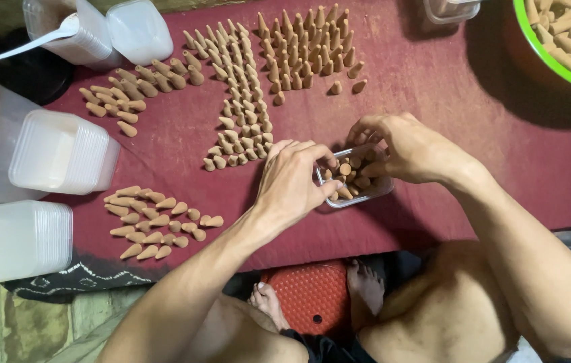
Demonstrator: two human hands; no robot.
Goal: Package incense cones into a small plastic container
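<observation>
A small clear plastic box (374, 189) sits on a dark red cloth (460, 114) and holds several tan cones. My left hand (292, 181) grips the box's left edge, fingertips over the rim. My right hand (400, 144) reaches in from the far side, its fingers pinching a cone inside the box. Standing cones (242, 101) fill the cloth just beyond my hands in rows, with another upright cluster (309, 50) farther back.
Lying cones (154, 218) rest at the left front, more cones (134, 91) lie at the left back. Stacks of clear boxes (63, 151) and lids (23, 238) line the left edge. A green bowl (541, 50) of cones sits at the right back. A red stool (312, 296) is between my feet.
</observation>
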